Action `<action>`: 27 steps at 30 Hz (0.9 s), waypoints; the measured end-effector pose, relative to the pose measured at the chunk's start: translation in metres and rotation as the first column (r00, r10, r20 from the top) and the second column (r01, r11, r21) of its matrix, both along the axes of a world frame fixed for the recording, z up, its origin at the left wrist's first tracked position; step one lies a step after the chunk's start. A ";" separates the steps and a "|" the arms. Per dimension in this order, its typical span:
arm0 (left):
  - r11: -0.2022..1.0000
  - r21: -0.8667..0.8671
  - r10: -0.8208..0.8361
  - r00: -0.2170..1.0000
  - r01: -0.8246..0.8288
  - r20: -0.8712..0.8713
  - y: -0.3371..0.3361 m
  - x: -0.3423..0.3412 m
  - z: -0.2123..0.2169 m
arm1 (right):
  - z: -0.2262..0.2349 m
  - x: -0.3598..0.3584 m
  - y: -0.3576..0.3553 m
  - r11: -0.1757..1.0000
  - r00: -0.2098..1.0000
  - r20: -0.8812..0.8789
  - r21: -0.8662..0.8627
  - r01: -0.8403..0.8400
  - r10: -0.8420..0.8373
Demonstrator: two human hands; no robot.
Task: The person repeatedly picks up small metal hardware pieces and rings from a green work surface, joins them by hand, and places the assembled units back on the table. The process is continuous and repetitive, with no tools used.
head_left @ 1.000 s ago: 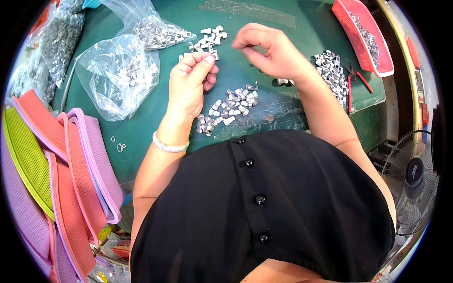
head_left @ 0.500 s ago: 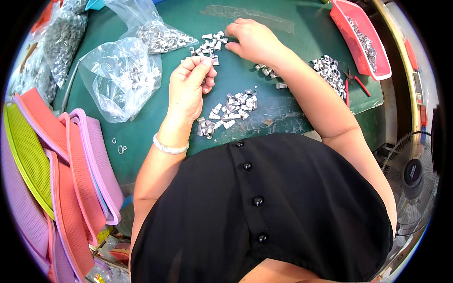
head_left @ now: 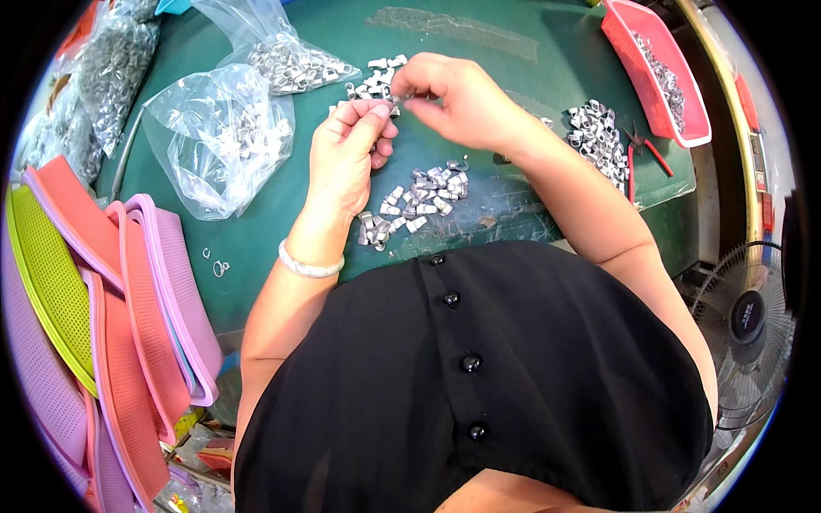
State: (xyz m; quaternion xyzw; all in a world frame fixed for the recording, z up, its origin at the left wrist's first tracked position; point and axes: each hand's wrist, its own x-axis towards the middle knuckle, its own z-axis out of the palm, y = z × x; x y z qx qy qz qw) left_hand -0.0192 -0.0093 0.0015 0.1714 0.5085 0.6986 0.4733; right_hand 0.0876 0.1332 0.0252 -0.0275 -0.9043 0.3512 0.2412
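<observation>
Pinching a small silver metal clip (head_left: 395,103) between the fingertips of the left hand (head_left: 346,158) and the right hand (head_left: 457,103), both grips closed narrow on that one piece, held just above the green desk (head_left: 479,47) near its far middle. Keeping the piece low over the desk and close to the loose pile of clips (head_left: 419,197) below the left wrist, so that a dropped one lands among its kind. Steadying the left thumb and forefinger while letting the right fingertips do the fine work, probably the safer way with so small a part. Guarding against a slip toward the clear plastic bags (head_left: 222,145) at left. Hiding behind the fingers: the clip's exact shape and how the two grips meet on it. Blurring at the rim: contents of the pink tray (head_left: 697,132) and the red-handled pliers (head_left: 654,154) beside a second clip pile (head_left: 599,137).
</observation>
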 end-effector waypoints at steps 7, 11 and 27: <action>1.000 0.003 -0.003 1.000 0.003 0.001 0.000 0.001 -0.002 | -0.001 0.004 -0.010 0.999 0.996 -0.092 0.042 0.012 -0.008; 1.000 0.019 0.002 1.000 -0.002 0.029 -0.001 0.000 -0.003 | -0.003 0.004 -0.015 0.993 0.983 -0.184 0.112 0.046 -0.025; 0.995 0.085 -0.052 0.996 0.046 0.073 -0.002 -0.001 -0.002 | -0.002 0.006 -0.017 0.973 0.956 -0.292 0.218 0.072 -0.006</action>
